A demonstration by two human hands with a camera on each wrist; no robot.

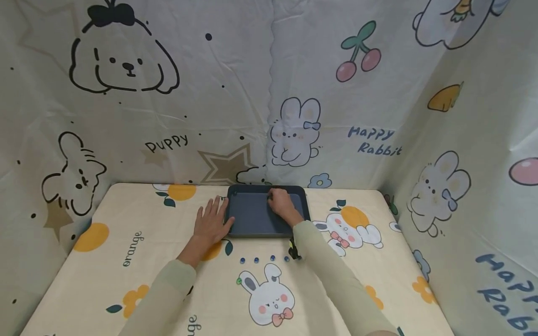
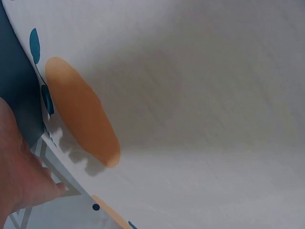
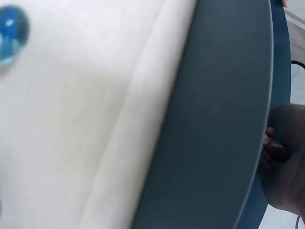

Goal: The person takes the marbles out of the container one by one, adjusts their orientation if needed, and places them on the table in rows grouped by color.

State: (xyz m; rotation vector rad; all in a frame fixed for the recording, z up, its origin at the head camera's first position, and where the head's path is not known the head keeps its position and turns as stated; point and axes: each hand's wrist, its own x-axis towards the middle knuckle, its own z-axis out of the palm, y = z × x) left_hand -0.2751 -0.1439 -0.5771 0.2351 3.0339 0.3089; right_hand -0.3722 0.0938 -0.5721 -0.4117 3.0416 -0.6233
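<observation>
A dark blue-grey tray (image 1: pixel 252 221) lies at the far middle of the table. My left hand (image 1: pixel 212 221) rests flat on the cloth against the tray's left rim, fingers straight and spread. My right hand (image 1: pixel 278 201) is inside the tray near its far wall, fingers curled down toward the floor; what they hold, if anything, is hidden. The right wrist view shows the tray rim (image 3: pixel 214 119), those curled fingers (image 3: pixel 281 167) and one blue marble (image 3: pixel 12 33) on the cloth. Only my left palm (image 2: pixel 19 171) shows in the left wrist view, beside the tray's edge (image 2: pixel 16 86).
Several small blue marbles (image 1: pixel 256 259) lie in a row on the cloth just in front of the tray. The table (image 1: pixel 126 261) wears a cream cloth printed with oranges and rabbits. Cartoon-printed fabric walls (image 1: pixel 462 140) close in the back and both sides.
</observation>
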